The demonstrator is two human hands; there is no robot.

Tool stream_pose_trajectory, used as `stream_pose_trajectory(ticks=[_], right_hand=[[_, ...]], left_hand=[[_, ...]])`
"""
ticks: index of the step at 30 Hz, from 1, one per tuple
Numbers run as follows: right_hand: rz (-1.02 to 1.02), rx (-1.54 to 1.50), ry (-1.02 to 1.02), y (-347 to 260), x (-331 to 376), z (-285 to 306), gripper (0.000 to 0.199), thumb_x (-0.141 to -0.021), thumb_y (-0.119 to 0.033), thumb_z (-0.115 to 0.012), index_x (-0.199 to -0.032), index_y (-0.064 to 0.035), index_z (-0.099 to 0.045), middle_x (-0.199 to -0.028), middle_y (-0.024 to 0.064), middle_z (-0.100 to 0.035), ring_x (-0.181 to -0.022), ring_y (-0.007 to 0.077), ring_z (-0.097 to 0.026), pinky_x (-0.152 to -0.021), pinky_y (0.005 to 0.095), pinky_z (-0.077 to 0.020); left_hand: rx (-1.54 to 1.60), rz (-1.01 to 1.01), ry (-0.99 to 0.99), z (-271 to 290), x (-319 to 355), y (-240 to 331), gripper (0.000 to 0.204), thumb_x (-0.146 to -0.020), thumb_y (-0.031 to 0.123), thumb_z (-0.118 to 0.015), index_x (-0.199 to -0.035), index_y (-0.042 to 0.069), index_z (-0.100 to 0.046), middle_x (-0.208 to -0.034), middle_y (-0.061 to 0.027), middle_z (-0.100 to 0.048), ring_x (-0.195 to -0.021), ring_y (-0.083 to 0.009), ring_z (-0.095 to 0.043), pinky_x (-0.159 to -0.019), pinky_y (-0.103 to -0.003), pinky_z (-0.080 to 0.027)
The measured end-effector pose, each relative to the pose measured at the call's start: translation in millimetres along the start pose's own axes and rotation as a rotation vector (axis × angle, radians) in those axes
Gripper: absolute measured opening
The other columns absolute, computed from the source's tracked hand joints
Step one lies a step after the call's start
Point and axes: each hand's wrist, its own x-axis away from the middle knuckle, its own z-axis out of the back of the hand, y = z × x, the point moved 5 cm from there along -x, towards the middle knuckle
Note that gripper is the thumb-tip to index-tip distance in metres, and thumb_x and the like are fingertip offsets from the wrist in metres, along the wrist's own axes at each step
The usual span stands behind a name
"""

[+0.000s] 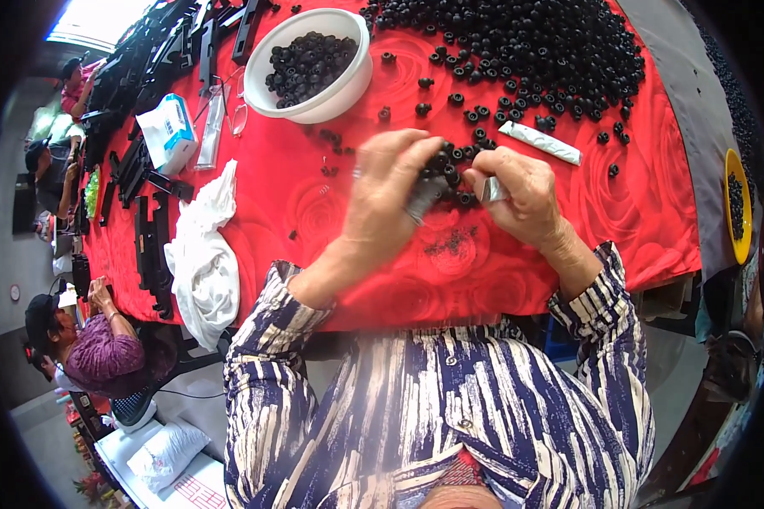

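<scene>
My left hand (384,193), blurred by motion, is bent over several small round black parts (446,159) on the red cloth. Its fingers look closed, but I cannot make out what they grip. A grey, shiny patch shows beneath its fingers. Just to the right, my right hand (522,191) is closed, fingers curled toward the same parts. A silvery piece (492,188) shows at its thumb; whether it is a wrap or a held thing I cannot tell. Black crumbs (452,243) lie on the cloth between my wrists.
A white bowl (361,72) of black parts stands beyond my left hand, a large heap (535,51) at the far right. A pale wrapped stick (541,142), white cloth (204,263), small box (168,136), glasses (239,119) and long black pieces (150,254) lie around. Other people sit at left.
</scene>
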Motion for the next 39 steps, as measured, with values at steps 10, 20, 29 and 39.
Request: stream_pose_trajectory(ticks=[10,20,29,39], right_hand=[[-0.001,-0.009,-0.027,-2,1,-3,0.019,-0.072,-0.001,-0.07,-0.085,-0.0021,-0.056,-0.067,0.0103,-0.056,-0.058,0.0267,-0.058,-0.049,0.0338,-0.044],[-0.018,-0.001,-0.06,-3,1,-8,0.02,-0.071,-0.002,-0.07,-0.084,-0.0023,-0.056,-0.07,0.0108,-0.058,-0.061,0.0285,-0.06,-0.052,0.0357,-0.0454],[-0.004,-0.038,-0.108,-5,2,-9,0.023,-0.063,0.004,-0.066,-0.083,-0.0021,-0.055,-0.069,0.0106,-0.058,-0.062,0.0286,-0.061,-0.053,0.0353,-0.0472],[0.053,-0.04,-0.073,-7,3,-11,0.019,-0.073,0.002,-0.069,-0.085,-0.0006,-0.056,-0.066,0.009,-0.054,-0.053,0.023,-0.054,-0.046,0.0317,-0.0405]], left_hand=[[-0.188,0.2,-0.156,46,22,-16,0.017,-0.069,0.007,-0.072,-0.084,0.008,-0.064,-0.081,-0.006,-0.059,-0.074,-0.0231,-0.057,-0.062,-0.035,-0.048],[-0.184,0.05,-0.291,-9,-4,-7,0.02,-0.077,0.013,-0.064,-0.096,0.012,-0.065,-0.098,-0.0045,-0.061,-0.086,-0.0244,-0.061,-0.064,-0.037,-0.05],[-0.082,0.296,-0.371,26,19,-3,0.016,-0.072,0.012,-0.069,-0.088,0.011,-0.064,-0.077,-0.0038,-0.058,-0.069,-0.0239,-0.061,-0.058,-0.036,-0.049],[-0.038,0.279,-0.553,7,23,-25,0.021,-0.076,0.01,-0.065,-0.097,0.007,-0.063,-0.083,-0.0105,-0.059,-0.08,-0.0296,-0.061,-0.069,-0.038,-0.049]])
